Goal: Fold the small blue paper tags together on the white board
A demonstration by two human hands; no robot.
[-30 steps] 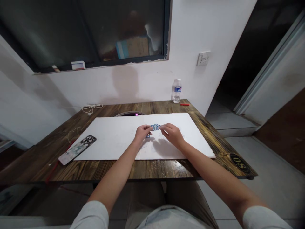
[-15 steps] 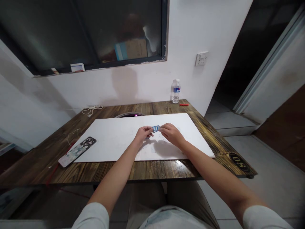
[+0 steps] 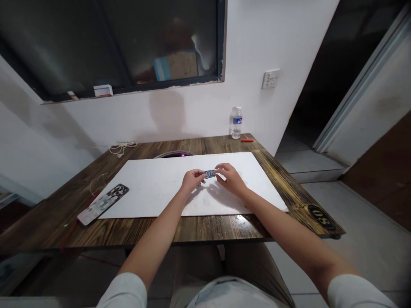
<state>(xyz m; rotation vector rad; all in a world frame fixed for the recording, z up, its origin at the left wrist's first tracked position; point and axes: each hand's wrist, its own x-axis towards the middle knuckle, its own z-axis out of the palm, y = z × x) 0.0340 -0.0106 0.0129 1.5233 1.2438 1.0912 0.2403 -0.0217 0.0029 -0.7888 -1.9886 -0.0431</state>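
A small blue and white piece (image 3: 209,173) is held above a white board (image 3: 150,188) that lies on the wooden table. My left hand (image 3: 192,179) pinches the piece at its left end. At the right end is my right hand (image 3: 229,177), its fingers parted and the fingertips at the piece's edge. A small dark bit shows just below my left fingertips, too small to make out.
A phone in a patterned case (image 3: 103,204) rests over the board's left edge. Behind the board are a round dark object (image 3: 173,154), a white cable (image 3: 122,147), a water bottle (image 3: 236,123) and a red stick (image 3: 247,140).
The fingers of my right hand have spread and lifted a little off the piece. My left hand keeps its hold in nearly the same place.
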